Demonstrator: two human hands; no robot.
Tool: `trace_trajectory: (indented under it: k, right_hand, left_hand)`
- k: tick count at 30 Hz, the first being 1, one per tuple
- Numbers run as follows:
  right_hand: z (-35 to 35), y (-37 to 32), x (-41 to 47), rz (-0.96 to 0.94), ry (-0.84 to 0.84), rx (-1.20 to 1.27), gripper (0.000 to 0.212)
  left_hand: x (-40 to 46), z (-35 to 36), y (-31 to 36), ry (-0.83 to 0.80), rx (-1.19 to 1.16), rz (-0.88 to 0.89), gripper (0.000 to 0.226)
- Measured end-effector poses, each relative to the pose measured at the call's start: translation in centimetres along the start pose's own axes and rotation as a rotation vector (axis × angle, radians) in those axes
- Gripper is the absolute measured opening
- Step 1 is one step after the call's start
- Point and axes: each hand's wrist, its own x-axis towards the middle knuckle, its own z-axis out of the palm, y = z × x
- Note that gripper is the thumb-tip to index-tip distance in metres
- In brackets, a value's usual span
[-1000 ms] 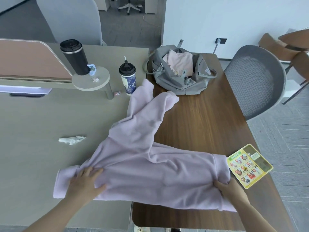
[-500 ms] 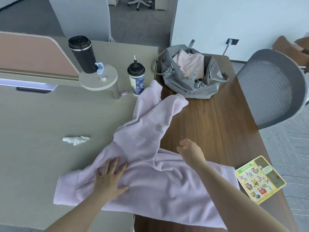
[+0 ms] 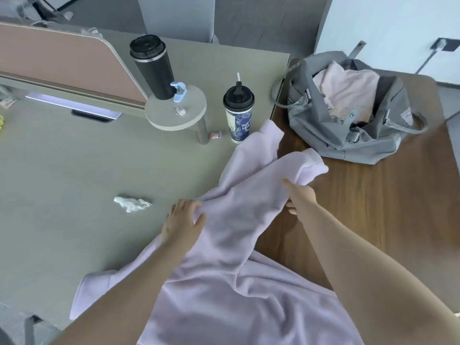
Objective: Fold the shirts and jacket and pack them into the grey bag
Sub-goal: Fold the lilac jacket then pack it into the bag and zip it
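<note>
Reaching across a lilac jacket [image 3: 224, 282] with both forearms stretched out from the bottom corners. Left hand [image 3: 183, 221] lying flat, fingers spread and relaxed, pressing on the fabric near the fold where the sleeves branch off. Right hand [image 3: 300, 197] pinching the underside edge of the nearer sleeve, thumb on top, fingers tucked beneath the cloth and mostly out of sight, so hard to tell how tight the grip is.

Jacket straddling the seam between a grey desk [image 3: 74, 183] and a wooden table [image 3: 385, 220], body cut off by the bottom edge, both sleeves pointing up toward a blue patterned cup [image 3: 238, 115]. Far sleeve tip just beside that cup. Grey bag [image 3: 348, 135] sitting unzipped on the wood near the nearer cuff, a pink folded garment [image 3: 348, 88] already inside. Bare wood to the right of the right arm, bare grey desk to the left apart from a crumpled tissue [image 3: 132, 204].

Black tumbler [image 3: 151, 66] standing on a small round shelf [image 3: 174, 115] with a tiny blue thing beside it, too small to identify. Jacket's lower hem hidden under the arms.
</note>
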Motion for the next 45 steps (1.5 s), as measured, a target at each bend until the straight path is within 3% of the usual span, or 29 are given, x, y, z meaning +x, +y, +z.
trace_trajectory:
  k: [4, 7, 10, 12, 14, 15, 17, 19, 23, 25, 28, 32, 35, 37, 40, 43, 45]
  right_hand:
    - [0.5, -2.0, 1.7, 0.057, 0.042, 0.174, 0.028]
    - [0.3, -2.9, 1.1, 0.016, 0.029, 0.369, 0.011]
    - [-0.2, -4.0, 0.3, -0.105, -0.151, 0.669, 0.036]
    - [-0.3, -5.4, -0.1, -0.212, -0.283, 0.762, 0.047]
    - [-0.1, -7.2, -0.2, -0.356, -0.391, 0.781, 0.045]
    - [0.2, -8.0, 0.0, -0.410, -0.421, 0.779, 0.046]
    - [1.2, -8.8, 1.3, -0.426, -0.389, 0.740, 0.054]
    - [2.6, -8.4, 3.3, -0.346, -0.257, 0.562, 0.058]
    - [4.2, -6.4, 5.4, -0.142, -0.077, 0.053, 0.025]
    - [4.6, -6.2, 5.9, -0.178, 0.000, -0.021, 0.035]
    - [5.3, -6.9, 5.9, -0.165, 0.009, 0.106, 0.057]
    - [5.0, -7.8, 5.4, 0.056, -0.138, 0.339, 0.055]
    - [3.4, -8.2, 4.8, -0.034, -0.143, 0.507, 0.046]
    - [1.4, -8.6, 4.1, -0.136, -0.165, 0.670, 0.045]
    - [-1.4, -9.3, 3.9, -0.214, -0.209, 0.772, 0.039]
    - [-2.7, -10.0, 4.4, -0.135, -0.142, 0.756, 0.029]
    - [-3.0, -9.8, 4.3, -0.067, -0.103, 0.747, 0.027]
  left_hand:
    - [5.6, 1.6, 2.8, -0.115, 0.009, -0.028, 0.043]
    - [8.4, 2.2, 4.3, -0.147, -0.095, -0.040, 0.039]
    - [10.1, 2.4, 5.7, -0.076, -0.174, 0.106, 0.034]
    - [10.8, 2.2, 6.8, -0.275, -0.315, 0.095, 0.043]
    - [11.5, 2.1, 7.4, -0.514, -0.419, 0.004, 0.048]
    - [11.9, 2.3, 7.3, -0.557, -0.465, -0.027, 0.045]
    - [12.3, 2.6, 6.4, -0.461, -0.507, -0.058, 0.025]
    - [12.5, 3.0, 4.9, -0.312, -0.337, -0.066, 0.019]
    - [11.6, 3.9, 3.0, -0.331, -0.011, -0.042, 0.040]
    - [11.5, 4.1, 2.8, -0.307, 0.048, -0.042, 0.048]
    - [11.6, 4.1, 2.6, -0.298, 0.026, -0.104, 0.052]
    - [11.1, 3.6, 3.1, -0.339, -0.141, -0.083, 0.032]
    - [11.2, 3.4, 3.2, -0.356, -0.344, -0.071, 0.024]
    - [11.4, 3.1, 3.2, -0.426, -0.481, -0.088, 0.034]
    - [12.2, 2.4, 2.7, -0.572, -0.287, -0.010, 0.063]
    - [12.3, 2.7, 1.4, -0.456, -0.006, -0.027, 0.027]
    - [11.4, 2.9, 0.9, -0.284, 0.100, -0.065, 0.024]
